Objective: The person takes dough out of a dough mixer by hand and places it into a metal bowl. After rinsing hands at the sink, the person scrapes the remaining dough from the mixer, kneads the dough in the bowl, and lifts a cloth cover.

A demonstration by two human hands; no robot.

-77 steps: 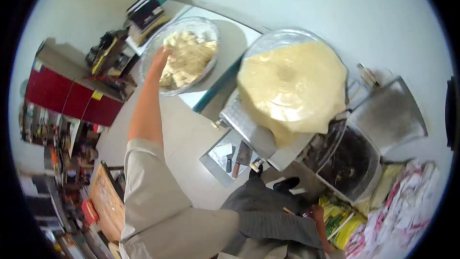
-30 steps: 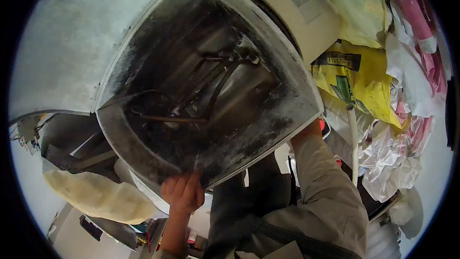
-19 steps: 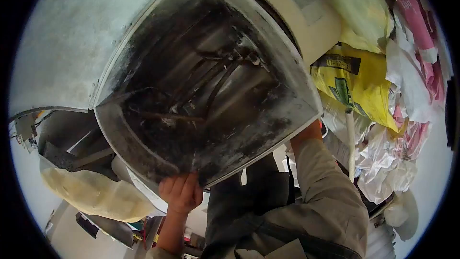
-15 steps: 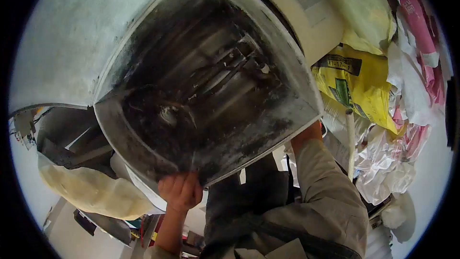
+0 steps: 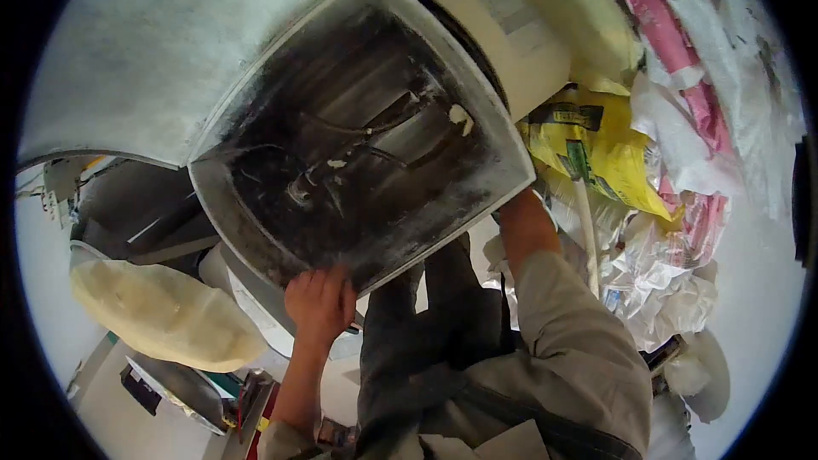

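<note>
A grey metal tub (image 5: pixel 511 172) with a dark, flour-dusted inside fills the middle of the head view. Thin dark bars (image 5: pixel 375 129) and small pale scraps (image 5: pixel 461 119) lie inside. My left hand (image 5: pixel 320 302) has its fingers curled over the tub's near rim. At the tub's right corner, my right hand (image 5: pixel 518 211) reaches behind the outer wall, its fingers hidden. A raised metal lid (image 5: pixel 196 43) adjoins the tub's far left edge.
Pale yellow covering (image 5: pixel 170 315) hangs over a round vessel at lower left. Beyond the tub stands a cream cylinder (image 5: pixel 520 43). On the right are a yellow bag (image 5: pixel 596 149), crumpled white plastic (image 5: pixel 665 290), pink-and-white sacks (image 5: pixel 682 60) and a pale pole (image 5: pixel 588 238).
Earlier, my left hand was in a dough bowl; now it is on the tub rim. The bars inside have changed position. The tub appears smaller and lower than half a second ago.
</note>
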